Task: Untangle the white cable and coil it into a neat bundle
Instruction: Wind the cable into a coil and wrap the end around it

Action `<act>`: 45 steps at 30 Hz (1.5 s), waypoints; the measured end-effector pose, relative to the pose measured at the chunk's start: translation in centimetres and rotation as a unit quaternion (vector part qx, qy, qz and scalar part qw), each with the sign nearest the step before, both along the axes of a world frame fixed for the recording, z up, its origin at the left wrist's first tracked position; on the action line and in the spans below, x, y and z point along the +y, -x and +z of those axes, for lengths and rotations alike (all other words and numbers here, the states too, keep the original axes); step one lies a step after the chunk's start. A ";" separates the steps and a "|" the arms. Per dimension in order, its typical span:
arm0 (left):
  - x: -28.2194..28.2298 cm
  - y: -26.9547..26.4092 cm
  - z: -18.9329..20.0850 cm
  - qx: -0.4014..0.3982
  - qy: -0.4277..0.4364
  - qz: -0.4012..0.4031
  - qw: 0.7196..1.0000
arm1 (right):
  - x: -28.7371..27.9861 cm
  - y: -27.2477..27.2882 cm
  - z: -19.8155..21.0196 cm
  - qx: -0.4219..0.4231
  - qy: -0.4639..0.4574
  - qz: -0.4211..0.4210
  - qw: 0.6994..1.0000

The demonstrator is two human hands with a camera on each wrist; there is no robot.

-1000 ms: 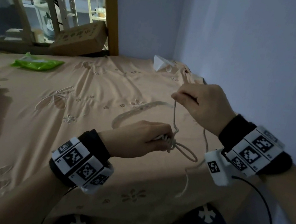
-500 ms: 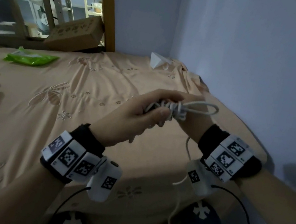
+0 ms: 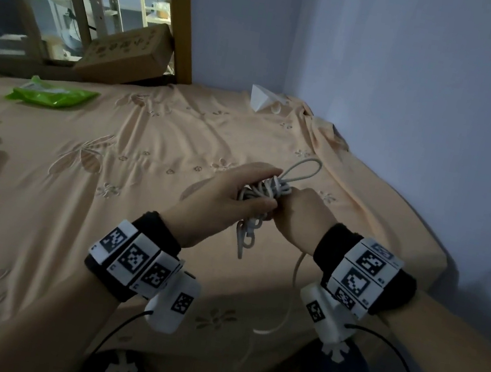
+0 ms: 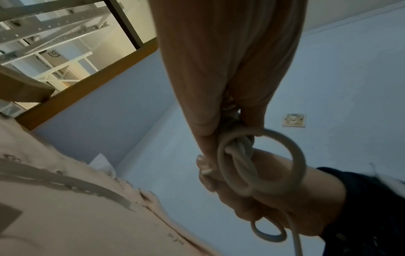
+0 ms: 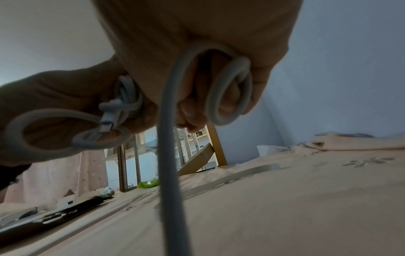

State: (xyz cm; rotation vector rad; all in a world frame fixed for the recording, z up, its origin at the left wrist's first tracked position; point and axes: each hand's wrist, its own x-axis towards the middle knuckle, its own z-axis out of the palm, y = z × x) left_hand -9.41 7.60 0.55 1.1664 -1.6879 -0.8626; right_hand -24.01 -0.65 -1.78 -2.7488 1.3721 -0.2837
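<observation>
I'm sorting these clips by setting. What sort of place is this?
Probably a bedroom: a bed with an embroidered peach sheet in the corner of pale blue walls, with a wall socket.

Bedroom: sheeted bed (image 3: 139,201), corner walls (image 3: 414,84)

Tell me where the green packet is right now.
In the head view the green packet lies on the peach bedsheet at far left, just before the cardboard box and wooden frame, well away from both hands.
</observation>
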 end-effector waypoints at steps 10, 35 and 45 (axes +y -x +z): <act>-1.1 -0.4 -0.5 -0.118 0.063 0.101 0.986 | 1.4 0.5 0.4 -0.065 -0.029 0.034 0.997; -1.4 -2.8 -1.1 -0.365 0.092 -0.062 0.925 | 0.7 2.8 4.7 -0.088 0.186 0.251 0.946; 0.7 -2.1 -0.1 -0.220 -0.001 -0.058 0.974 | -0.2 2.9 6.2 -0.071 0.140 0.214 0.964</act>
